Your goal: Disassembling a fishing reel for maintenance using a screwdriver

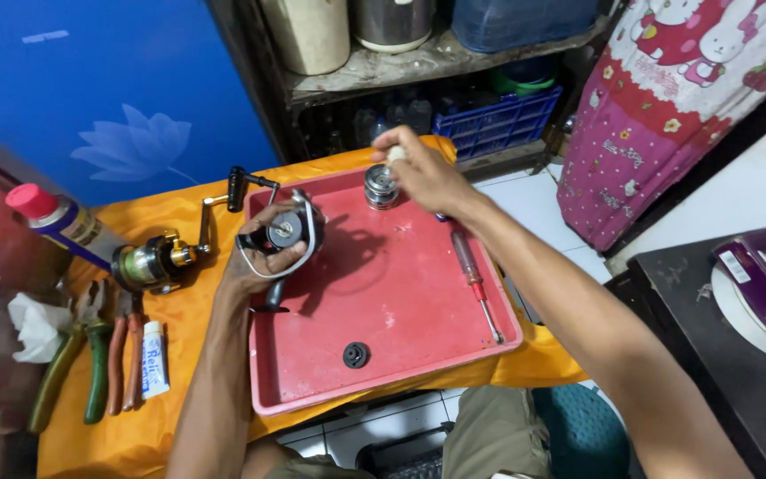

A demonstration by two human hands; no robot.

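Head view showed the left hand clenched around a black metal reel body over the scuffed red plastic tray; the right hand pinched a small pale knob above the ribbed silver spool, orange cloth beneath.

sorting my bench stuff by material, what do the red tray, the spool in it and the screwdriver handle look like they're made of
Red tray: looks like moulded plastic, matte and scuffed, with pale worn patches. Spool: seems metal, with bright silvery glints on its ribbed side. Screwdriver handle: apparently clear red plastic, see-through and glossy; its thin shaft looks like bare steel.
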